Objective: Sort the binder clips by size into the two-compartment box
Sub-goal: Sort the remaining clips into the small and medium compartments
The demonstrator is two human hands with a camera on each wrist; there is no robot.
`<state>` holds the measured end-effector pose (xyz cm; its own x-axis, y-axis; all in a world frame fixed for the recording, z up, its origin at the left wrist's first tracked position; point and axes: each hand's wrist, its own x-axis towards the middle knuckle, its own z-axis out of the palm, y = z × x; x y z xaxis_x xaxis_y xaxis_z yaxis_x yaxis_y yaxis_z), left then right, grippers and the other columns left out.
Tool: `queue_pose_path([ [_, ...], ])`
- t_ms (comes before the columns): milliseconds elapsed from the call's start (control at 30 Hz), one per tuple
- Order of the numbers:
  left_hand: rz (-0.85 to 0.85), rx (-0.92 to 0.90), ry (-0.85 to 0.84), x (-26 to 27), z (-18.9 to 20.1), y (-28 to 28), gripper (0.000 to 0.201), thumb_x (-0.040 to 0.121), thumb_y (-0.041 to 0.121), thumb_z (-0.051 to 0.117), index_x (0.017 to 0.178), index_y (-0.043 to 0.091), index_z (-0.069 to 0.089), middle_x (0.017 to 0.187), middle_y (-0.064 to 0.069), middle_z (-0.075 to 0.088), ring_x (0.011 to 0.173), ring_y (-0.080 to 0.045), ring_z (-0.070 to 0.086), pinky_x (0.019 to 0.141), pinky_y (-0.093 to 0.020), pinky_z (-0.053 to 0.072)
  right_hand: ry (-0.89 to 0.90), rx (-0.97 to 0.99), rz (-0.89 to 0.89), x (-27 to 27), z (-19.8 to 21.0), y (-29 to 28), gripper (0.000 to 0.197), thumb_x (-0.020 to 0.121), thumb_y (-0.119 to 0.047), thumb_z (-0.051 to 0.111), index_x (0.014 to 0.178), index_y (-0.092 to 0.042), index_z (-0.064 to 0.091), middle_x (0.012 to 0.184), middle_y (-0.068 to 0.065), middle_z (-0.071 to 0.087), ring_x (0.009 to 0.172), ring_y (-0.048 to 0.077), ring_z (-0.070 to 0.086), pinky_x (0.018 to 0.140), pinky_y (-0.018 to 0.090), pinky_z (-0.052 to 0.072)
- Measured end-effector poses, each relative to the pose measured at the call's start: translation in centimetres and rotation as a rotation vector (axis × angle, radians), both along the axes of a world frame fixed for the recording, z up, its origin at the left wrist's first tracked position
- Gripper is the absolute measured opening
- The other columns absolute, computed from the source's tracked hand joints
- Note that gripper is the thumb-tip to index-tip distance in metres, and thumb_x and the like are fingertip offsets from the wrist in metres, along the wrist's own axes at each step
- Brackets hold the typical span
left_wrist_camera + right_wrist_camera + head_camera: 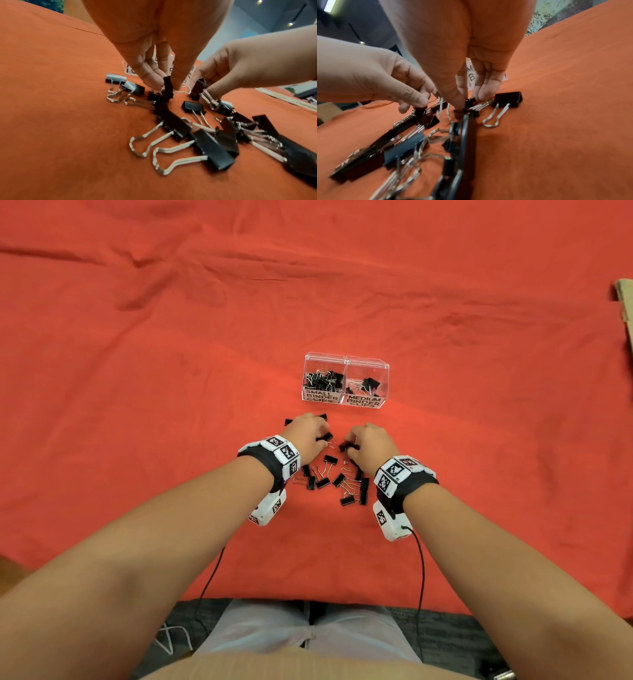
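A clear two-compartment box [345, 361] stands on the red cloth; its left half, labelled SMALL, holds several black clips and its right half, labelled MEDIUM, holds a few. Just in front of it lies a loose pile of black binder clips [337, 479] of both sizes. My left hand [322, 436] reaches down at the pile's far left and pinches a small clip [167, 89] between thumb and fingertips. My right hand [349, 445], a little to the right, pinches another small clip [469, 102] that rests on the cloth among the others.
The wrinkled red cloth [171, 371] covers the whole table. A piece of cardboard [625, 302] lies at the far right edge. Cables run from both wrist cameras down past the table's front edge [342, 601] to my lap.
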<state>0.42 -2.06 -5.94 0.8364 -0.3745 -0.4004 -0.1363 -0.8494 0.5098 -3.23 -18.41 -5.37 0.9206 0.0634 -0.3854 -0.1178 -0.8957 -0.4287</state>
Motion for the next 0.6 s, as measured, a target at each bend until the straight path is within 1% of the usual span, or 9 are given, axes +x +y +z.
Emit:
queue_pose_path([
  [33, -0.027, 0.015, -0.001, -0.1, -0.1, -0.2, 0.040, 0.089, 0.020, 0.062, 0.128, 0.015, 0.054, 0.117, -0.009, 0.055, 0.101, -0.024, 0.058, 0.089, -0.034, 0.050, -0.003, 0.024, -0.028, 0.0, 0.1, -0.2, 0.022, 0.083, -0.012, 0.061, 0.104, -0.010, 0.065, 0.109, 0.014, 0.062, 0.110, 0.028, 0.056, 0.090, 0.033, 0.048],
  [133, -0.114, 0.086, -0.010, -0.3, -0.4, -0.5, 0.045, 0.091, 0.019, 0.057, 0.134, 0.017, 0.048, 0.124, -0.010, 0.050, 0.107, -0.027, 0.057, 0.089, -0.038, 0.050, -0.032, 0.132, -0.174, 0.1, 0.7, -0.9, 0.017, 0.080, -0.015, 0.064, 0.097, -0.016, 0.067, 0.095, 0.007, 0.066, 0.082, 0.020, 0.062, 0.076, 0.033, 0.056],
  [233, -0.146, 0.147, -0.018, -0.2, -0.5, -0.9, 0.042, 0.091, 0.015, 0.055, 0.133, 0.017, 0.050, 0.125, -0.012, 0.048, 0.106, -0.030, 0.057, 0.088, -0.042, 0.052, -0.101, 0.245, -0.276, 1.0, 2.1, -1.8, 0.012, 0.080, -0.018, 0.065, 0.092, -0.018, 0.067, 0.081, 0.001, 0.063, 0.071, 0.015, 0.060, 0.069, 0.031, 0.056],
  [300, -0.157, 0.175, -0.033, -0.2, -0.4, -1.1, 0.038, 0.090, 0.011, 0.052, 0.128, 0.014, 0.054, 0.121, -0.013, 0.049, 0.102, -0.032, 0.058, 0.085, -0.044, 0.053, -0.163, 0.288, -0.302, 2.1, 3.4, -2.3, 0.011, 0.081, -0.018, 0.064, 0.092, -0.018, 0.066, 0.078, 0.000, 0.062, 0.069, 0.012, 0.056, 0.070, 0.030, 0.055],
  [333, -0.160, 0.185, -0.051, -0.2, -0.4, -1.1, 0.034, 0.090, 0.008, 0.051, 0.124, 0.011, 0.055, 0.118, -0.014, 0.048, 0.096, -0.033, 0.059, 0.080, -0.045, 0.054, -0.191, 0.300, -0.314, 2.7, 3.9, -2.5, 0.012, 0.082, -0.018, 0.063, 0.093, -0.017, 0.066, 0.079, 0.001, 0.063, 0.069, 0.011, 0.055, 0.071, 0.030, 0.055],
  [400, -0.161, 0.186, -0.101, -0.3, -0.2, -1.2, 0.025, 0.089, 0.004, 0.050, 0.114, 0.005, 0.054, 0.113, -0.015, 0.045, 0.077, -0.032, 0.058, 0.068, -0.043, 0.055, -0.235, 0.314, -0.344, 4.2, 4.8, -2.8, 0.013, 0.083, -0.017, 0.061, 0.095, -0.017, 0.066, 0.081, 0.001, 0.063, 0.071, 0.011, 0.055, 0.073, 0.030, 0.055],
  [467, -0.177, 0.173, -0.141, -0.4, -0.1, -1.2, 0.018, 0.089, 0.003, 0.051, 0.107, 0.002, 0.052, 0.111, -0.015, 0.042, 0.063, -0.027, 0.050, 0.061, -0.042, 0.054, -0.260, 0.308, -0.358, 5.4, 5.5, -2.8, 0.015, 0.085, -0.017, 0.059, 0.098, -0.015, 0.066, 0.081, -0.001, 0.062, 0.071, 0.010, 0.054, 0.074, 0.032, 0.055],
  [533, -0.201, 0.157, -0.166, -0.5, 0.1, -1.2, 0.015, 0.088, 0.003, 0.053, 0.103, 0.002, 0.051, 0.110, -0.014, 0.041, 0.059, -0.024, 0.045, 0.060, -0.043, 0.054, -0.247, 0.270, -0.335, 6.2, 5.9, -2.7, 0.019, 0.087, -0.017, 0.057, 0.103, -0.015, 0.065, 0.081, -0.002, 0.061, 0.071, 0.011, 0.054, 0.075, 0.034, 0.055],
  [600, -0.224, 0.147, -0.179, -0.6, 0.3, -1.2, 0.014, 0.087, 0.002, 0.054, 0.101, 0.002, 0.051, 0.111, -0.013, 0.041, 0.061, -0.026, 0.048, 0.061, -0.045, 0.054, -0.237, 0.205, -0.292, 6.4, 6.3, -2.6, 0.025, 0.089, -0.016, 0.055, 0.112, -0.013, 0.064, 0.085, -0.001, 0.060, 0.076, 0.013, 0.055, 0.077, 0.032, 0.053],
])
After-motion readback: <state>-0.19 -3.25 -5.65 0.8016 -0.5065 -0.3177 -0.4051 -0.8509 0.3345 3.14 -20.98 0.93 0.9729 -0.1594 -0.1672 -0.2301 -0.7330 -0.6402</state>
